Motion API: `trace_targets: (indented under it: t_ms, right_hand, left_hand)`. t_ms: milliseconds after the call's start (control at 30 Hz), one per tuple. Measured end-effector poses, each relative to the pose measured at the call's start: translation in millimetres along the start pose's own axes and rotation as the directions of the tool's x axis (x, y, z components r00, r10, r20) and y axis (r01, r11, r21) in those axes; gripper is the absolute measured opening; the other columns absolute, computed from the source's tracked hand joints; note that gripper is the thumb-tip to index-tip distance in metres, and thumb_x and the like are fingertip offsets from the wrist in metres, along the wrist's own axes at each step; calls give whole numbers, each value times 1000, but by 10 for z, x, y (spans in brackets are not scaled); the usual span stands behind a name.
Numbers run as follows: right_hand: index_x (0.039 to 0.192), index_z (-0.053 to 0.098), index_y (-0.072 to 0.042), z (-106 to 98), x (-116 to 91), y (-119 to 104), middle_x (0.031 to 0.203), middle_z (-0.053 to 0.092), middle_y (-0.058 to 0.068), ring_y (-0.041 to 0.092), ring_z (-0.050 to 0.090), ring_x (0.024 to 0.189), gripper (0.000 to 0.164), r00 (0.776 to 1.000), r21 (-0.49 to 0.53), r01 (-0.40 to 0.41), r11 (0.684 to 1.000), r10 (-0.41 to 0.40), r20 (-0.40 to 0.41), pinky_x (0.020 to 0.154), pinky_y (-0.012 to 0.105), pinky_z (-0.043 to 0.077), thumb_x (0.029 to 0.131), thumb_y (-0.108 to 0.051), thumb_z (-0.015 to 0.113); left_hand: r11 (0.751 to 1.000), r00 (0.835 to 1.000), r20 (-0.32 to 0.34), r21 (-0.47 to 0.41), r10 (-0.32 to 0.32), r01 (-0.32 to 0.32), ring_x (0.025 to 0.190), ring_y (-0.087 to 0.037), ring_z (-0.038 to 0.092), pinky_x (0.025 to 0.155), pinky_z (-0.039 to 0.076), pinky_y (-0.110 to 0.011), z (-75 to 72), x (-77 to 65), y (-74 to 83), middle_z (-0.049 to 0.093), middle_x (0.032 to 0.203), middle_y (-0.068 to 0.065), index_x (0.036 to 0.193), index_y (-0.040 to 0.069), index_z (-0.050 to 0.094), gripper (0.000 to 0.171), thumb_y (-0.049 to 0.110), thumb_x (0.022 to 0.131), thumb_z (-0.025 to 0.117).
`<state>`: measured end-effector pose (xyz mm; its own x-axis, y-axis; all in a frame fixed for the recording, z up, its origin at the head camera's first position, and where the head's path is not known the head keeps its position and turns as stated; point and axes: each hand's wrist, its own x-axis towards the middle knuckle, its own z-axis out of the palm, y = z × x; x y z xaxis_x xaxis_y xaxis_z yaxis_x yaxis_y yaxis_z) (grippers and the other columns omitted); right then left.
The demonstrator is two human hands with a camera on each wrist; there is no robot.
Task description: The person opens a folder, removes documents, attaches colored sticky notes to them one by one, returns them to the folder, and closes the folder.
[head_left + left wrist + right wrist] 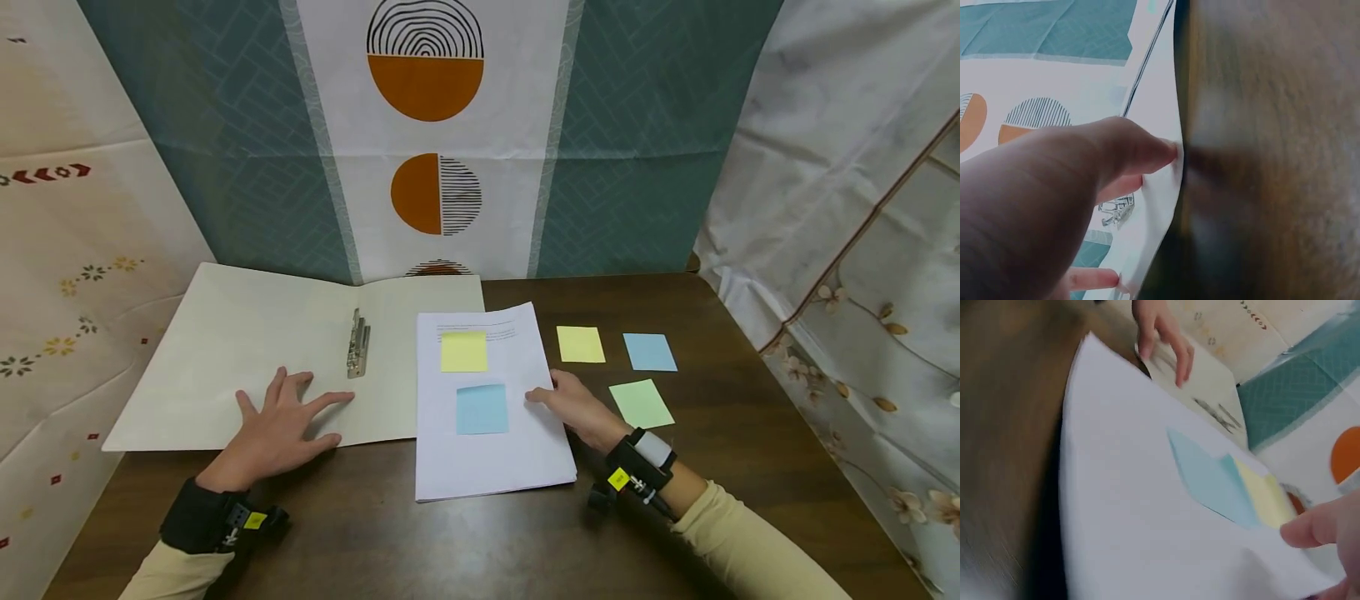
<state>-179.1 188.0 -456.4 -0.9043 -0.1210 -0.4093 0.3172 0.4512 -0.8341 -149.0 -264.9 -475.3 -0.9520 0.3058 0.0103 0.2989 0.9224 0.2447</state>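
Note:
A white folder (255, 342) lies spread wide on the table, with a metal clip (358, 343) near its fold. My left hand (273, 429) rests on the folder's left cover, fingers spread, thumb by the front edge. My right hand (577, 408) pinches the right edge of a stack of white paper (487, 467), thumb on top and the other fingers underneath. The stack overlaps the folder's right cover. On its top sheet are a yellow sticky note (463, 352), partly over printed lines, and a blue sticky note (482, 409) below it.
Right of the stack, loose on the brown table (360, 533), lie another yellow note (581, 344), another blue note (649, 352) and a green note (642, 403), the last close to my right wrist. A patterned cloth (630, 167) hangs behind the table.

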Motion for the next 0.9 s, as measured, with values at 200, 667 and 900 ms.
trace_targets:
  t_ms: [200, 667, 900]
  right_hand:
    - [166, 44, 7, -205, -44, -98, 126, 76, 28, 27, 81, 94, 68, 995, -242, 48, 969, -66, -69, 82, 40, 71, 112, -29, 64]
    - [139, 68, -1, -248, -17, -39, 88, 74, 13, 18, 69, 64, 37, 967, -360, 155, 920, -215, -134, 60, 29, 55, 110, -24, 68]
    - [138, 68, -1, -235, -10, -49, 93, 76, 14, 19, 69, 69, 38, 951, -390, 180, 903, -261, -164, 61, 30, 54, 108, -25, 70]
  left_hand:
    - [1000, 1000, -12, 17, 9, -9, 154, -76, 28, 101, 14, -108, -6, 3, -2, 48, 159, -41, 151, 30, 69, 63, 50, 93, 82]
    - [997, 997, -51, 55, 63, -60, 151, -77, 38, 112, 24, -102, -6, -14, 0, 57, 154, -40, 147, 29, 74, 59, 50, 92, 83]
    - [994, 995, -66, 85, 77, -72, 152, -76, 40, 116, 28, -98, 15, -12, -11, 59, 155, -38, 147, 29, 75, 59, 50, 93, 83]
